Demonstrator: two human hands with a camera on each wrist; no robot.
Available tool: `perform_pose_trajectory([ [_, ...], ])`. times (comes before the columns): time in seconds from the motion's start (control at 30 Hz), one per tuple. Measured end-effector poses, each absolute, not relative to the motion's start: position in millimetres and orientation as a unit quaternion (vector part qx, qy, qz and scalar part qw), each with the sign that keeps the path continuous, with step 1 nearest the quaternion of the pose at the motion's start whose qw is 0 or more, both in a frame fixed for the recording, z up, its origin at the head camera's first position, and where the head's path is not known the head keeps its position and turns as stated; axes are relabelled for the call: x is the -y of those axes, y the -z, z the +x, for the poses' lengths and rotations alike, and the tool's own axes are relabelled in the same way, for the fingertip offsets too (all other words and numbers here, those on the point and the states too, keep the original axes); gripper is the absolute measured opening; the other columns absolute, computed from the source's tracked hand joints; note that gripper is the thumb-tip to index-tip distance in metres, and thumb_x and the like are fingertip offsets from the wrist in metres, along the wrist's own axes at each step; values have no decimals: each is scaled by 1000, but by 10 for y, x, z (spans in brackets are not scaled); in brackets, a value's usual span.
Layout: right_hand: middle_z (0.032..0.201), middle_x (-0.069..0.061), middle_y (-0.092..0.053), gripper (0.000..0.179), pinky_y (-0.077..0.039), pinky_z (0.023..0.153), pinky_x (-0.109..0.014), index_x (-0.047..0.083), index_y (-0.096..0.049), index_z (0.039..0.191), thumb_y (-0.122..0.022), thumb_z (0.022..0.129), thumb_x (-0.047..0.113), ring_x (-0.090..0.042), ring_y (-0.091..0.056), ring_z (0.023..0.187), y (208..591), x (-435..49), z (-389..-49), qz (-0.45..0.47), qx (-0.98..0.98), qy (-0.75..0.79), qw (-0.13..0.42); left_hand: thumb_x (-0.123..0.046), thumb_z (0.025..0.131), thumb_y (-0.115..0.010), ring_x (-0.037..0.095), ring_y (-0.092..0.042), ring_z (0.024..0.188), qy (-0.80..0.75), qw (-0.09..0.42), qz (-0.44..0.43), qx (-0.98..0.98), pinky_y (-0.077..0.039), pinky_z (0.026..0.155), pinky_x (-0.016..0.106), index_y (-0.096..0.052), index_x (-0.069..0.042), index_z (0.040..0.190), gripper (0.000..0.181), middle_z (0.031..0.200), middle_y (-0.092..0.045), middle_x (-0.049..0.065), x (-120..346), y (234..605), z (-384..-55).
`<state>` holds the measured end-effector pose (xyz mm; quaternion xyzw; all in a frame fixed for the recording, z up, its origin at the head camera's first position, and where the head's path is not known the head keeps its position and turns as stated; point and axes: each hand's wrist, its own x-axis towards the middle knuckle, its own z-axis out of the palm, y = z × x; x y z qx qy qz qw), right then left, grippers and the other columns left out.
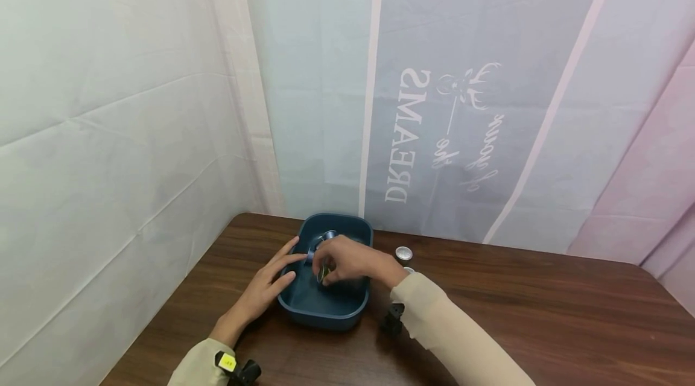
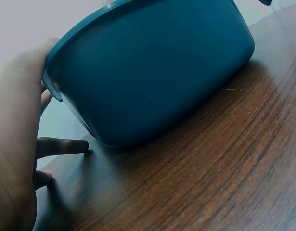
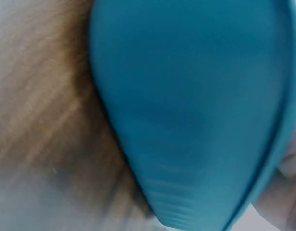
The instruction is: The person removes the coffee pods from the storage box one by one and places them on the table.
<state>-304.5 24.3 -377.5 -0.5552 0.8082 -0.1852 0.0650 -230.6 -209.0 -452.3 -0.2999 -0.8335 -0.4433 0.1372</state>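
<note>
A dark blue plastic basin (image 1: 326, 316) sits on the table, with small shiny blue pieces (image 1: 329, 234) that look like coffee capsules inside. My left hand (image 1: 264, 284) rests on the basin's left rim, its fingers spread and mostly straight. In the left wrist view, the basin's outer wall (image 2: 157, 72) fills the top, and two fingertips stand out beside it. My right hand (image 1: 345, 258) reaches down into the basin, thumb and fingers curled round a small shiny green-edged capsule (image 1: 324, 272), largely hidden. The blurred right wrist view shows mostly the basin's outside (image 3: 186, 106).
Right of the basin stands a small silver round cup (image 1: 403, 253); another (image 1: 409, 269) is partly hidden behind my right wrist. The brown wooden table (image 1: 516, 307) extends to the right. A cloth curtain (image 1: 315, 102) hangs behind, another on the left.
</note>
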Motion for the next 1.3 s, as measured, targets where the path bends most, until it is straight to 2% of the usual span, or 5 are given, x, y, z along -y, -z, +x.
perform_pose_trajectory([
  [0.4,101,8,-63,19,-54,77,-34,14,-71,100,-76,82,12,-4,-61,89,3604,-625,-3079,-529,-784,322,46,-6,98,-49,36,-22,140,446,135,-294,835,-26,98,68,-53,-11,136,39,156,-23,9,2085,4514,-2291],
  [0.7,109,0,-65,15,-55,76,-37,18,-71,97,-77,83,17,-8,-61,94,3527,-936,-3037,-509,-774,376,-8,-7,98,-49,34,-22,141,443,135,-299,834,-27,98,68,-52,-14,137,40,156,-22,9,2088,4520,-2291],
  [0.93,108,3,-65,18,-54,75,-37,20,-71,96,-78,81,15,-10,-62,91,3512,-1198,-2979,-478,-783,395,-43,-3,97,-49,34,-20,141,448,134,-302,831,-26,98,68,-52,-11,137,40,157,-21,10,2082,4524,-2300],
  [1.07,108,-5,-66,19,-54,75,-40,13,-71,97,-78,80,9,-15,-63,92,3473,-1324,-2895,-467,-780,413,-55,-4,97,-49,35,-20,141,451,138,-300,829,-25,98,69,-53,-9,136,39,157,-22,9,2080,4523,-2290],
  [1.3,105,-18,-65,18,-54,76,-42,-1,-68,92,-77,76,-5,-31,-62,99,3372,-1549,-2753,-459,-767,441,-80,-2,97,-48,36,-19,142,447,138,-302,831,-24,98,70,-52,-15,137,42,157,-21,10,2079,4522,-2299],
])
